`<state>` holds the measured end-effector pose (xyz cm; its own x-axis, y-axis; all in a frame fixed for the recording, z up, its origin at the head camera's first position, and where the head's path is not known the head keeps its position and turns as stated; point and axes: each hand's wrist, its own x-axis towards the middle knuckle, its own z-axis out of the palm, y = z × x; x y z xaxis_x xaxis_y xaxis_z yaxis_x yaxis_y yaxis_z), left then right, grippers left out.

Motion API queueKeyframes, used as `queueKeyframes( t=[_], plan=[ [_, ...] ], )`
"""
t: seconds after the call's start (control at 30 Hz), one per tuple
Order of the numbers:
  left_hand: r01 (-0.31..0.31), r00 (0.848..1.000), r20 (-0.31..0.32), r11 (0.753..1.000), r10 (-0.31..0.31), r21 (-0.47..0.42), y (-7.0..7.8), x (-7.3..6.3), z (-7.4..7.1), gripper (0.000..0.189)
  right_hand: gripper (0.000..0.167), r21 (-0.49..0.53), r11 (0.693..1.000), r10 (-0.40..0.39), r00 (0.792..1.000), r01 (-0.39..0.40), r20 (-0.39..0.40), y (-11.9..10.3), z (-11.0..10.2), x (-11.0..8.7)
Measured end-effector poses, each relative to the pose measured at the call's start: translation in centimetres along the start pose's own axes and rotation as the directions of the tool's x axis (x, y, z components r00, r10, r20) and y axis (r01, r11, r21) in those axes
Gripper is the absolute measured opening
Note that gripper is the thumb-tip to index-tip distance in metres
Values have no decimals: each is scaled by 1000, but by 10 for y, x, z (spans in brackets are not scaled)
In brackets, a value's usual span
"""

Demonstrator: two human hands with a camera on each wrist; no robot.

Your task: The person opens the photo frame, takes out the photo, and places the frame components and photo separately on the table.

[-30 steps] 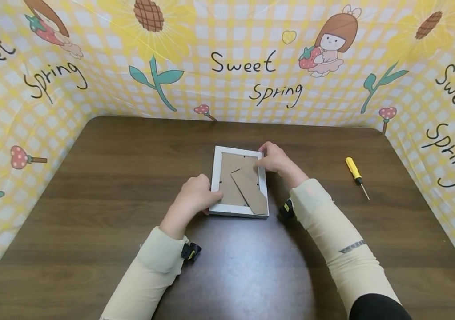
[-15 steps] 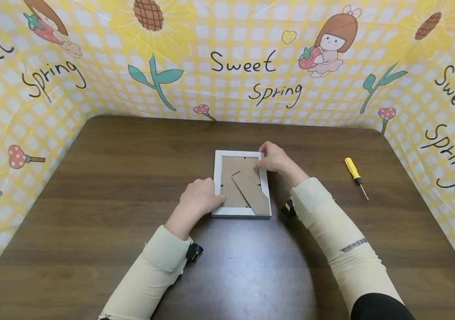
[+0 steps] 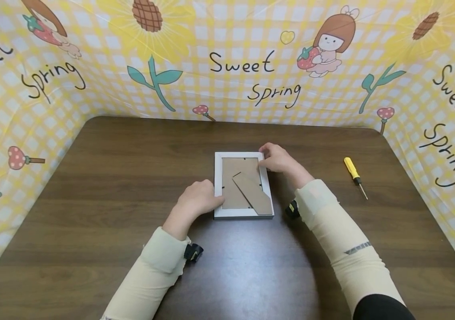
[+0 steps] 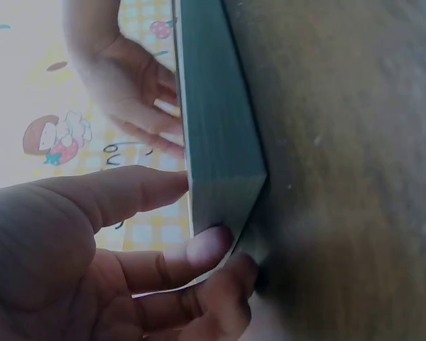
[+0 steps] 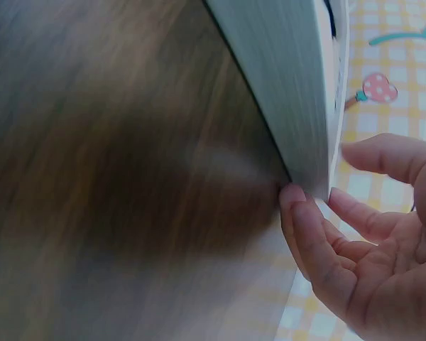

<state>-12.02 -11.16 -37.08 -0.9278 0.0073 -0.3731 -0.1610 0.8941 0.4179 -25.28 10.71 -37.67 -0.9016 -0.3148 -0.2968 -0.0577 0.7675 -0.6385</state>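
Note:
A white picture frame (image 3: 235,213) lies back side up on the table, showing a brown backing board (image 3: 231,166) with a slanted stand flap (image 3: 255,195). My left hand (image 3: 196,198) grips its near left part, thumb over the top edge. In the left wrist view, the fingers of that left hand (image 4: 64,241) curl against the side and lower corner of the frame (image 4: 216,106). At the far right corner my right hand (image 3: 278,159) holds the frame. The right wrist view shows the fingertips of this right hand (image 5: 383,249) at the corner's lower edge and the thumb near the top face.
A yellow-handled screwdriver (image 3: 353,171) lies to the right on the dark wooden table (image 3: 131,155). A yellow checked cloth (image 3: 243,26) with printed flowers and figures surrounds the back and sides. Small black devices (image 3: 193,252) sit at both wrists.
The picture frame has shifted slightly towards me and to the right, now lying straighter. My left hand has moved a little with it. My right hand stays at the far right corner.

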Motion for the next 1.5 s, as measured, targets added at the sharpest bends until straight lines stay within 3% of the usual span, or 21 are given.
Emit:
queueKeyframes(
  t=[0.17,0.37,0.6,0.8,1.0,1.27,1.5],
  plan=[
    [-4,1000,-3,990,4,-141,-7,0,-3,29,44,82,997,8,998,-3,-61,18,-16,-6],
    [6,1000,14,936,-1,-351,-12,-1,-8,44,41,71,997,42,974,-26,-223,40,-50,-18],
    [21,999,47,920,-3,-392,-16,-2,-6,43,43,78,987,159,922,-140,-352,72,-90,-34],
    [38,997,76,909,-7,-416,-19,-2,-5,37,46,80,968,248,874,-237,-418,102,-111,-46],
    [36,994,106,892,14,-451,-20,-2,-4,29,50,70,946,317,858,-316,-404,126,-117,-57],
    [43,992,122,888,14,-458,-20,-1,-2,29,55,-35,922,351,873,-385,-338,144,-115,-61],
    [40,991,128,877,24,-478,-21,1,-2,29,50,-69,912,361,871,-405,-334,153,-111,-58]
  ],
)
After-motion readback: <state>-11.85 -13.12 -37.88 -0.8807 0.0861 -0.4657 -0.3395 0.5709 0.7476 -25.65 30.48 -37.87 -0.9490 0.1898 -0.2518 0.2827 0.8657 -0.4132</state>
